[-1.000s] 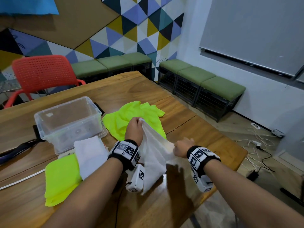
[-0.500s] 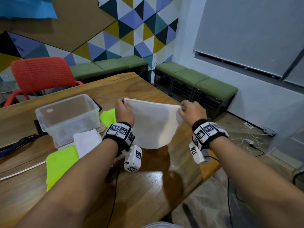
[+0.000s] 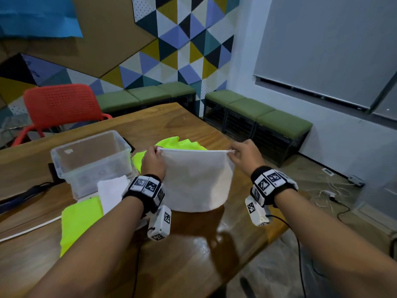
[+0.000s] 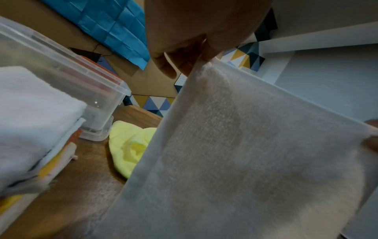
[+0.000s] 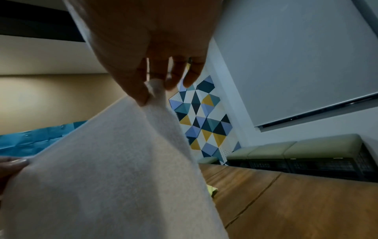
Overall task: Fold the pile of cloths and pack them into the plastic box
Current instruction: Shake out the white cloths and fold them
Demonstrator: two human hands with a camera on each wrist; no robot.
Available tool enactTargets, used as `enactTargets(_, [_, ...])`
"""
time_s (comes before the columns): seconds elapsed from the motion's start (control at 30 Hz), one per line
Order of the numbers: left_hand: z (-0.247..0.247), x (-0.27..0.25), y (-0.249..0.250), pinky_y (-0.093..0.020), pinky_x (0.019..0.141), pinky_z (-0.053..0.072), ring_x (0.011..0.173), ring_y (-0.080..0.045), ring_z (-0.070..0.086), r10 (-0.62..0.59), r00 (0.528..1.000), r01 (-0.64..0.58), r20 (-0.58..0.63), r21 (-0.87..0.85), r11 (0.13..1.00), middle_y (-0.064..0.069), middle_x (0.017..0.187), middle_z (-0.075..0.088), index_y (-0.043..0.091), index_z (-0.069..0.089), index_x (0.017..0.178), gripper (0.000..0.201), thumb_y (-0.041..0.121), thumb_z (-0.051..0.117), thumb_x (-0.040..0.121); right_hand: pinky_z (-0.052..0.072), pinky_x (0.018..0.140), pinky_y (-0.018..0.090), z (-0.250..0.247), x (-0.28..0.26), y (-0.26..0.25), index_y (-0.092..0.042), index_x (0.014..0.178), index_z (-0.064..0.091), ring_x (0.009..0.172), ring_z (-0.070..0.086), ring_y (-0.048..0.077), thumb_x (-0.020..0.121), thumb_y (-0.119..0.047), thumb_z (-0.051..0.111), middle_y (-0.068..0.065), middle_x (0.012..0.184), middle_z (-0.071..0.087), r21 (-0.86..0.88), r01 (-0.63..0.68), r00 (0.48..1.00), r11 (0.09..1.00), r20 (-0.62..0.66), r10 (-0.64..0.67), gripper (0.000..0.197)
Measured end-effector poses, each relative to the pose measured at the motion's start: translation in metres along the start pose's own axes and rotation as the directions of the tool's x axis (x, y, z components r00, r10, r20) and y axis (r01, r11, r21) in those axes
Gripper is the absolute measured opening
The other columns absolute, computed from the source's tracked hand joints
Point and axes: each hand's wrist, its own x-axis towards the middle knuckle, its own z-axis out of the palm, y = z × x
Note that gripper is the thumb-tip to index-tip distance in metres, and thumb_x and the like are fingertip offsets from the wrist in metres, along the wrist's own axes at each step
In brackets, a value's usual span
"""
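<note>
A white cloth (image 3: 197, 179) hangs stretched flat above the wooden table (image 3: 193, 254). My left hand (image 3: 153, 160) pinches its top left corner and my right hand (image 3: 242, 154) pinches its top right corner. The left wrist view shows the cloth (image 4: 245, 153) under my left hand (image 4: 184, 64); in the right wrist view the cloth (image 5: 112, 161) hangs from my right hand (image 5: 151, 90). The clear plastic box (image 3: 90, 160) stands to the left. A folded white cloth (image 3: 111, 192) lies on a folded yellow-green cloth (image 3: 79, 220) in front of it. A loose yellow-green cloth (image 3: 171, 144) lies behind the hanging one.
A red chair (image 3: 58, 108) stands behind the table at the left. Green benches (image 3: 257, 117) line the walls. Dark cables (image 3: 25, 194) and a white cable (image 3: 28, 231) lie on the table's left side. The table's edge (image 3: 277, 231) falls away at the right.
Both hands have lifted the crumpled white cloth and pulled it apart, so it now hangs flat and taut between its two top corners. The head camera has tilted upward.
</note>
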Motion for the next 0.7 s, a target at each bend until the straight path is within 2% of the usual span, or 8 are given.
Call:
enactTargets(0.1, [0.004, -0.003, -0.006, -0.04, 0.092, 0.042, 0.111, -0.035, 0.054, 0.009, 1.0, -0.01, 0.022, 0.051, 0.999, -0.018, 0.117, 0.06, 0.007, 0.055, 0.114, 0.027, 0.019, 0.036, 0.099, 0.025, 0.097, 0.036, 0.008, -0.006, -0.009, -0.024, 0.105, 0.067, 0.109, 0.039, 0.026, 0.09, -0.024, 0.053, 0.002, 0.097, 0.045, -0.167, 0.1, 0.994, 0.981, 0.055, -0.092, 0.02])
enactTargets(0.2, [0.009, -0.002, -0.01, -0.041, 0.093, 0.043, 0.111, -0.034, 0.054, -0.012, 0.999, 0.01, 0.03, 0.064, 0.998, -0.017, 0.117, 0.06, 0.008, 0.055, 0.115, 0.028, 0.02, 0.036, 0.098, 0.023, 0.096, 0.033, 0.021, -0.007, -0.009, -0.027, 0.1, 0.069, 0.114, 0.037, 0.026, 0.084, -0.021, 0.058, 0.003, 0.112, 0.044, -0.139, 0.058, 0.989, 0.989, 0.142, -0.038, 0.021])
enactTargets(0.27, [0.011, -0.003, -0.01, -0.039, 0.092, 0.042, 0.11, -0.033, 0.055, 0.035, 0.997, -0.041, 0.071, 0.08, 0.996, -0.017, 0.116, 0.061, 0.006, 0.057, 0.113, 0.028, 0.018, 0.037, 0.098, 0.023, 0.102, 0.036, 0.028, -0.008, -0.003, -0.03, 0.109, 0.063, 0.122, 0.034, 0.026, 0.08, -0.026, 0.062, 0.001, 0.126, 0.041, -0.155, 0.027, 0.957, 0.987, 0.289, 0.02, 0.03])
enactTargets(0.33, [0.015, -0.008, -0.006, -0.037, 0.091, 0.043, 0.106, -0.031, 0.057, 0.182, 0.96, -0.196, 0.212, 0.049, 0.979, -0.016, 0.111, 0.064, 0.004, 0.061, 0.107, 0.031, 0.023, 0.04, 0.095, 0.02, 0.108, 0.039, 0.03, -0.007, -0.004, -0.031, 0.127, 0.05, 0.131, 0.028, 0.026, 0.078, -0.037, 0.067, 0.001, 0.14, 0.035, -0.137, 0.039, 0.909, 0.99, 0.416, 0.022, 0.051])
enactTargets(0.4, [0.022, -0.016, 0.0, -0.031, 0.089, 0.041, 0.103, -0.026, 0.059, 0.299, 0.884, -0.329, 0.36, 0.024, 0.944, -0.012, 0.108, 0.067, 0.005, 0.065, 0.103, 0.036, 0.03, 0.042, 0.089, 0.021, 0.108, 0.039, 0.032, -0.001, -0.014, -0.028, 0.136, 0.043, 0.134, 0.027, 0.024, 0.08, -0.046, 0.065, 0.0, 0.145, 0.036, -0.047, 0.066, 0.905, 0.997, 0.423, -0.04, 0.063])
enactTargets(0.47, [0.031, -0.023, 0.005, -0.026, 0.084, 0.041, 0.098, -0.022, 0.061, 0.333, 0.851, -0.353, 0.406, -0.028, 0.935, -0.009, 0.103, 0.068, 0.01, 0.065, 0.105, 0.022, 0.023, 0.051, 0.092, 0.027, 0.108, 0.038, 0.039, 0.009, -0.024, -0.023, 0.131, 0.051, 0.131, 0.035, 0.023, 0.082, -0.044, 0.065, -0.001, 0.139, 0.047, 0.078, 0.048, 0.927, 0.996, 0.369, -0.074, 0.055])
enactTargets(0.57, [0.039, -0.032, 0.009, -0.031, 0.082, 0.045, 0.089, -0.02, 0.062, 0.275, 0.879, -0.212, 0.389, -0.197, 0.957, -0.005, 0.087, 0.067, 0.025, 0.049, 0.103, 0.019, 0.014, 0.059, 0.09, 0.042, 0.097, 0.035, 0.051, 0.02, -0.028, -0.01, 0.105, 0.069, 0.105, 0.058, 0.017, 0.082, -0.029, 0.07, 0.002, 0.104, 0.068, 0.369, -0.037, 0.953, 0.929, 0.293, -0.078, 0.031])
enactTargets(0.7, [0.042, -0.032, 0.006, -0.027, 0.078, 0.046, 0.081, -0.016, 0.063, 0.212, 0.905, -0.108, 0.368, -0.283, 0.953, -0.001, 0.081, 0.067, 0.032, 0.04, 0.091, 0.028, 0.013, 0.06, 0.089, 0.041, 0.073, 0.023, 0.058, 0.02, -0.032, 0.003, 0.091, 0.068, 0.078, 0.053, 0.012, 0.083, -0.015, 0.069, -0.002, 0.075, 0.059, 0.581, -0.08, 0.956, 0.81, 0.276, -0.103, 0.02])
